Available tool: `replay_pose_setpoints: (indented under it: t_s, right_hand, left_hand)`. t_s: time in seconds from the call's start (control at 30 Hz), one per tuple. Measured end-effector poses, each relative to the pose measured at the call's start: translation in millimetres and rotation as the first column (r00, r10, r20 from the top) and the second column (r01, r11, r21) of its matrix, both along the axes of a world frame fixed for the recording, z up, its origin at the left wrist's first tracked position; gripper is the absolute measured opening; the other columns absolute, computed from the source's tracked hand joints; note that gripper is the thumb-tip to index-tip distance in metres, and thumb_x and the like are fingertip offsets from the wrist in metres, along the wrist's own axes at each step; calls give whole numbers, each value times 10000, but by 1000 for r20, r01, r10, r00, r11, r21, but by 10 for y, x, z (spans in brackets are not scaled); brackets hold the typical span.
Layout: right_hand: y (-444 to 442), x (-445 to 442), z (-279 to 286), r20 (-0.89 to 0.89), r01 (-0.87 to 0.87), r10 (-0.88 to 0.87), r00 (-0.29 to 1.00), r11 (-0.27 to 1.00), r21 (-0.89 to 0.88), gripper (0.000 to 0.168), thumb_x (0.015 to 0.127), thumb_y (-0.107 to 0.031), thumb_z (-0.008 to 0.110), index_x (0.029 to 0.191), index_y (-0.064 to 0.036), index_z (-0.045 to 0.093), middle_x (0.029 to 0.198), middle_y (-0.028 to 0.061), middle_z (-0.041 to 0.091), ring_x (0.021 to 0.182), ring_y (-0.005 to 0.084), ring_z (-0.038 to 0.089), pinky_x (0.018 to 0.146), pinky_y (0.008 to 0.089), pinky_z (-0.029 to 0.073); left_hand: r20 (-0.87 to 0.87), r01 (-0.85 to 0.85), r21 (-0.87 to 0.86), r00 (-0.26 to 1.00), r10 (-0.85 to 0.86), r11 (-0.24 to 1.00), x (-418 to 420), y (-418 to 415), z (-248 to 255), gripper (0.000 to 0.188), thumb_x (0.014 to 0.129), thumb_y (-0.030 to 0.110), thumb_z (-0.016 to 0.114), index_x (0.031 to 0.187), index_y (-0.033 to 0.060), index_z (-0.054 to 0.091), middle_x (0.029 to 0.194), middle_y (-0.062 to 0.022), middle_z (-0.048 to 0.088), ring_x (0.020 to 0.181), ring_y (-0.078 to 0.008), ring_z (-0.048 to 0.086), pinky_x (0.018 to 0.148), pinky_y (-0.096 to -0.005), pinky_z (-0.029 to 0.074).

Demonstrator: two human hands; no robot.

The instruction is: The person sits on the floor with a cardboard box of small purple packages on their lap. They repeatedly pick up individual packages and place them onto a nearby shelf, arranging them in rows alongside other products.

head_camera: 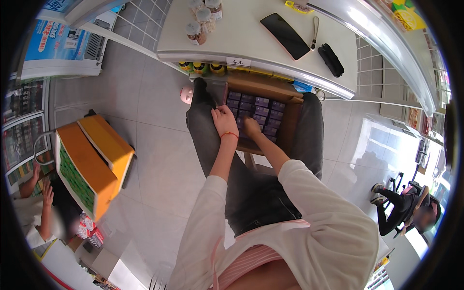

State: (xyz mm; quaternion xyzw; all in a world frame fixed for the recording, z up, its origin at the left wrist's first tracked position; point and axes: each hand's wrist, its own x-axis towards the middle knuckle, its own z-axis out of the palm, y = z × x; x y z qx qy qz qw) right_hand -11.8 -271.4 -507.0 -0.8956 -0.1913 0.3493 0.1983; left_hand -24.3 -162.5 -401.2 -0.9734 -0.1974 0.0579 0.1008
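Observation:
An open cardboard carton (295, 125) stands between my knees, packed with rows of small purple boxes (261, 111). My left hand (225, 121), with a red string bracelet at the wrist, is at the carton's left edge. Its fingers are bent, and whether they grip the edge is hidden. Down inside the carton, my right hand (251, 127) reaches over the purple boxes near the middle-left rows. Its fingertips are curled out of sight, so I cannot see if a box is held.
Ahead is a white shelf (239, 32) with several lidded jars (195, 32), a smartphone (286, 36) and a black case (331, 60). Bottles (199, 67) line the level below. Left, a person stands by an orange-and-yellow carton (98, 156); another person sits at right.

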Motion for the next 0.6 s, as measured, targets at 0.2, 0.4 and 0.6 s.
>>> replay_pose_setpoints:
  t_s: [0.2,0.4,0.6]
  right_hand:
    - [41,-47,-105,-4,-280,283,959,946,-161,376,764,-151,406,1138,-118,388,1003,172,523,895,301,535,722,400,445]
    - [77,-80,-408,-32,-414,420,907,872,-260,390,809,-193,318,1196,-164,353,1112,125,477,1017,272,474,930,467,224]
    - [34,15,-585,-14,-453,495,869,783,-425,395,831,-212,241,1214,-197,336,1209,59,410,1146,241,348,982,474,75]
  left_hand:
    - [-12,-27,-20,1000,27,999,55,7,1,144,737,48,411,831,-55,448,742,-152,570,822,-223,499,907,-307,275]
    - [-33,-44,-13,999,44,999,76,25,21,127,738,50,414,813,-48,446,743,-156,569,818,-223,498,897,-305,286]
    - [-80,-44,3,996,44,999,137,-24,101,128,741,58,417,822,-38,445,749,-144,572,811,-218,496,898,-314,279]
